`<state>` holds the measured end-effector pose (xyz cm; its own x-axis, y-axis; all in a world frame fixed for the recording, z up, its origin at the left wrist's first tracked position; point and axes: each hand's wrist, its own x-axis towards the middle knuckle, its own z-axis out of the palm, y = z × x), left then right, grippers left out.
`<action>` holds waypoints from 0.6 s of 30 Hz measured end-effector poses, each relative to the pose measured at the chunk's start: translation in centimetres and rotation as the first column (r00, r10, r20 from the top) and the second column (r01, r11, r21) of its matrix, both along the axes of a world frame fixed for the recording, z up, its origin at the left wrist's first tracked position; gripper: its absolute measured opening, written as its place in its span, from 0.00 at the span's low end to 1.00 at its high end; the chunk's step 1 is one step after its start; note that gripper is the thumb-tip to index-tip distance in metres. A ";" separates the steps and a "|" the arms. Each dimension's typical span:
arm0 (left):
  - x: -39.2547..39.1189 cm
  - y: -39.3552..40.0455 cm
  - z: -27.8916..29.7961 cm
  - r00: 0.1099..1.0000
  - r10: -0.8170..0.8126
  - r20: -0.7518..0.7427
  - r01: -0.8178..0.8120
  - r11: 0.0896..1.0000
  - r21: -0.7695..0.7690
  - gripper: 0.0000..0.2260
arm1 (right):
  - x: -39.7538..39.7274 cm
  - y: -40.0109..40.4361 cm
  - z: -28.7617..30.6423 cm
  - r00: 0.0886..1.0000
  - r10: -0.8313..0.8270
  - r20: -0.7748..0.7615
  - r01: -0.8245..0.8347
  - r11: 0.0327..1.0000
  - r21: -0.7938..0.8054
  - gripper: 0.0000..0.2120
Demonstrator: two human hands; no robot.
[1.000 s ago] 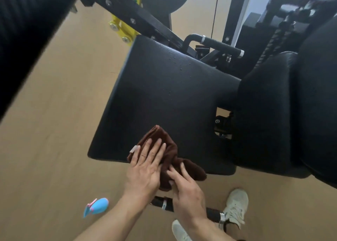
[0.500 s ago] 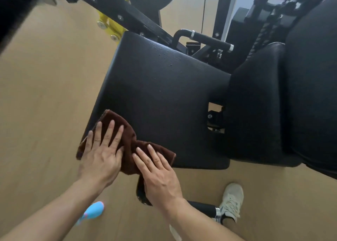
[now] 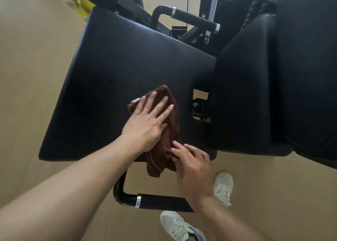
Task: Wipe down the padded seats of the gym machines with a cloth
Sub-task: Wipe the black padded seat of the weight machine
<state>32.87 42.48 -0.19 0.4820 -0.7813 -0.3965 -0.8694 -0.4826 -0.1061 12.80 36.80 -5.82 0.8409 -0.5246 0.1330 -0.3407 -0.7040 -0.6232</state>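
A black padded seat (image 3: 113, 73) of a gym machine fills the middle of the view. A brown cloth (image 3: 164, 155) lies on its near right part and hangs over the front edge. My left hand (image 3: 147, 120) presses flat on the cloth with its fingers spread and straight. My right hand (image 3: 191, 162) rests on the cloth's lower end at the seat's front edge, fingers slightly bent; whether they pinch the cloth cannot be made out.
A black back pad (image 3: 255, 87) stands to the right of the seat. Black handles sit behind (image 3: 193, 18) and below the seat (image 3: 160, 202). A yellow bracket (image 3: 76, 0) is at the top left. My white shoes (image 3: 223, 188) stand on the tan floor (image 3: 27, 76).
Both hands slid the cloth from the seat's near left corner to its near right part. The left hand now lies further up on the seat.
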 end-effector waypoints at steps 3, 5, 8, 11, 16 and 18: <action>-2.2 -3.4 -1.7 0.996 -0.034 -0.085 0.031 0.999 -0.027 0.27 | -3.3 -2.9 -1.4 0.985 -0.094 -0.145 0.112 0.986 0.124 0.11; -3.3 -4.9 -2.6 0.992 -0.045 -0.121 0.041 0.999 -0.035 0.26 | -5.2 -4.1 -1.8 0.962 -0.177 -0.208 0.222 0.950 0.219 0.11; -5.1 -6.5 -3.5 0.986 -0.052 -0.158 0.047 0.998 -0.035 0.25 | -6.0 -4.6 -0.5 0.900 -0.324 -0.291 0.432 0.741 0.514 0.11; -7.5 -7.6 -4.4 0.982 0.000 -0.190 -0.009 0.999 -0.049 0.25 | -4.8 -4.7 0.5 0.869 -0.337 -0.363 0.494 0.536 0.685 0.15; -10.0 -6.9 -5.0 0.970 0.100 -0.221 -0.124 0.988 -0.094 0.26 | -3.4 -5.4 1.5 0.889 -0.255 -0.381 0.455 0.385 0.803 0.05; -11.0 -5.7 -4.5 0.965 0.067 -0.255 -0.099 0.989 -0.115 0.27 | -4.1 -5.7 2.0 0.883 -0.182 -0.434 0.470 0.362 0.805 0.03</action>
<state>21.91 36.83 -4.74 0.4455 -0.7939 -0.4139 -0.8170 -0.5495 0.1747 8.70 31.11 -3.80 0.4969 -0.4645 -0.7331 -0.6381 0.3770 -0.6713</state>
